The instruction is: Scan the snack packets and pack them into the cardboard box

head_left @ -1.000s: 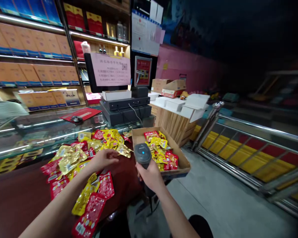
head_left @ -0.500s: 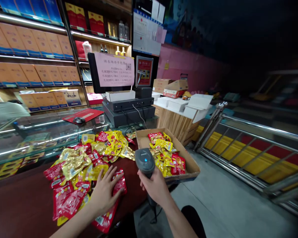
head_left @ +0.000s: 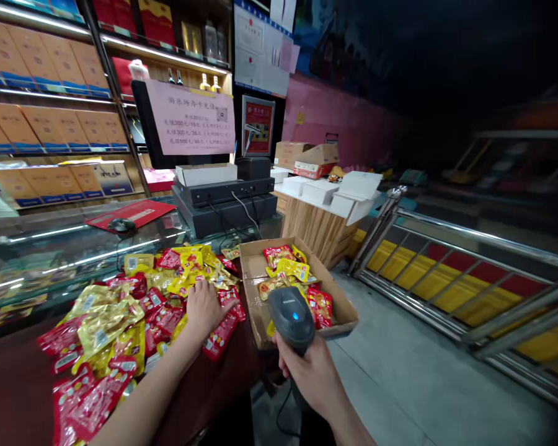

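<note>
My right hand is wrapped round the handle of a dark barcode scanner, whose blue light is on. The scanner is in front of the near side of a cardboard box, which holds red and yellow snack packets. Over the heap on the counter, my left hand reaches with its thumb stretched out to the right, apart from the fingers. Its fingertips are at the yellow packets and partly hidden. Beside the thumb lie red packets. Gold packets top the heap's left part.
Behind the heap are a glass counter, a mouse on a red mat, and a monitor with a pink price sheet. A metal railing stands at the right. White boxes sit on a wooden cabinet.
My left hand has moved from lying spread over the near packets to farther into the heap, its fingers more bent. The scanner in my right hand has shifted right. The view has turned slightly right.
</note>
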`<state>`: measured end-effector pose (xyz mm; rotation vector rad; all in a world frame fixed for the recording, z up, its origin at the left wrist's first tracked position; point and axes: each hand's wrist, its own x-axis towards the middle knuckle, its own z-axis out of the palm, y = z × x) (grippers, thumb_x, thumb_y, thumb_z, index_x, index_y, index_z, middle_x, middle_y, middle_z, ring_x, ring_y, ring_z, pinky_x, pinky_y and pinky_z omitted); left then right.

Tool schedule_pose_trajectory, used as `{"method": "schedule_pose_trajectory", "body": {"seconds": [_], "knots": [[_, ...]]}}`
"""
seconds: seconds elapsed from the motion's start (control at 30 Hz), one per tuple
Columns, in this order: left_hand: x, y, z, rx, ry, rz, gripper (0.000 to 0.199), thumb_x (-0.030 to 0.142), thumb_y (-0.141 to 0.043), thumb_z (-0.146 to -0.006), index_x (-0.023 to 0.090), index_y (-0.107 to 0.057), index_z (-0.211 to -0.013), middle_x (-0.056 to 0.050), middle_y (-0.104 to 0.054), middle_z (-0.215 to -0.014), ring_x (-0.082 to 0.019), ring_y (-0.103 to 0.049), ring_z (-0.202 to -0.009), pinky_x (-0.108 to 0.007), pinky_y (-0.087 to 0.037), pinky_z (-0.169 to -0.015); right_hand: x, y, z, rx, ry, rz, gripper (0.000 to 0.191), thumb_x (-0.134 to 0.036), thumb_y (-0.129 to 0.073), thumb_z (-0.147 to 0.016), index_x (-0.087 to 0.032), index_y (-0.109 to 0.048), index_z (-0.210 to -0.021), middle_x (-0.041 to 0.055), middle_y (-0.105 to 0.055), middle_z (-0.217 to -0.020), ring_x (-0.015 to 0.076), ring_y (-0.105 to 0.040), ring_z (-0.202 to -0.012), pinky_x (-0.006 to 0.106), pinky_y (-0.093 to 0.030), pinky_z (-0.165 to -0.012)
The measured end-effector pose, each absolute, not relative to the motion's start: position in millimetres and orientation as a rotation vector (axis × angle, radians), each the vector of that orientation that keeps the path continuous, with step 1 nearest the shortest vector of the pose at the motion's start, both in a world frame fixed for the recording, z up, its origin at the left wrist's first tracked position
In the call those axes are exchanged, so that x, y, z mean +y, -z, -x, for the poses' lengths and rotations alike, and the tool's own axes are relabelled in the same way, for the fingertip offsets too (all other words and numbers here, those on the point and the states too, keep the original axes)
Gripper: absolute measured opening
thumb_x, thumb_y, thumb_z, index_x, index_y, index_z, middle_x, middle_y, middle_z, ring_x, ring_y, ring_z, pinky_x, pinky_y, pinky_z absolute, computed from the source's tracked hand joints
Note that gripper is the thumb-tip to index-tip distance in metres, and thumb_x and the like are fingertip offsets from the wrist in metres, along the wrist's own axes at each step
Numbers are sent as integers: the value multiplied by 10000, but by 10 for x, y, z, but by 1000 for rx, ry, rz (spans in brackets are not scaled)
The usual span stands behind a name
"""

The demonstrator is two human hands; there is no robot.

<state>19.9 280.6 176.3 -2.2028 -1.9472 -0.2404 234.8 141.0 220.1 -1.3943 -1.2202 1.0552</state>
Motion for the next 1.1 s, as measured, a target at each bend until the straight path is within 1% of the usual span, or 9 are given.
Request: {"method": "schedule_pose_trajectory", "body": {"seconds": [0.17,0.3,0.43,0.5,0.57,0.7,0.77,0.9,1.1], "knots": [[2918,-1894,-256,-2085,-33,2229,706,708,-524,-861,70,-770,-1039,-297,-658,-1186,-423,-571,-1188,-450,-438,-947,1375,-2173,-2510,-1211,-1066,1383,348,-519,-726,-803,-194,-602,-798,-15,-581,-536,152,-563,-453,251,-471,-436],[3034,-1801,-283,-2249,17,2248,557,629,-607,-832,117,-753,-996,-257,-693,-1170,-385,-629,-1147,-394,-468,-893,1337,-2200,-2617,-1189,-1076,1367,365,-531,-732,-784,-195,-590,-811,-25,-572,-513,141,-535,-426,245,-437,-415],[3131,-1790,-236,-2471,412,2241,307,433,-665,-821,166,-676,-972,-148,-754,-997,-295,-705,-945,-314,-468,-747,1315,-2200,-2694,-1129,-1064,1369,387,-546,-732,-773,-194,-583,-834,-30,-582,-529,137,-540,-427,240,-441,-408],[3177,-1882,-194,-2495,702,2266,244,400,-683,-808,186,-639,-916,-91,-752,-890,-262,-707,-847,-299,-464,-708,1317,-2213,-2722,-1126,-1050,1373,373,-533,-723,-778,-194,-582,-840,-36,-577,-528,137,-541,-427,241,-445,-410],[3221,-2039,-183,-2426,1087,2265,307,431,-730,-761,187,-621,-911,-74,-744,-882,-258,-705,-844,-309,-487,-723,1330,-2260,-2740,-1142,-1027,1378,344,-510,-712,-782,-196,-583,-833,-40,-573,-516,138,-540,-419,242,-446,-410],[3293,-2412,-414,-2163,2004,2436,572,495,-832,-638,180,-642,-1076,-75,-765,-994,-241,-717,-889,-340,-556,-791,1418,-2447,-2731,-1172,-1003,1361,276,-449,-697,-787,-200,-590,-839,-51,-571,-493,137,-545,-408,231,-437,-407],[3312,-2531,-665,-2020,2291,2680,616,489,-892,-563,172,-678,-1045,-85,-779,-1000,-231,-724,-885,-353,-570,-834,1499,-2546,-2706,-1152,-1005,1348,253,-424,-705,-781,-210,-581,-834,-59,-571,-482,136,-547,-401,224,-433,-401],[3318,-2529,-1218,-1966,2489,2998,616,440,-966,-445,168,-694,-926,-75,-796,-946,-220,-739,-829,-370,-585,-835,1696,-2632,-2664,-1103,-997,1377,184,-367,-678,-795,-218,-572,-811,-64,-570,-466,129,-526,-367,223,-430,-388],[3347,-2333,-1649,-2010,2495,3133,605,351,-977,-406,151,-711,-912,-57,-801,-838,-201,-737,-740,-307,-571,-718,1857,-2510,-2702,-1054,-949,1390,143,-337,-649,-793,-231,-554,-792,-62,-565,-457,144,-523,-351,238,-428,-370]]}}
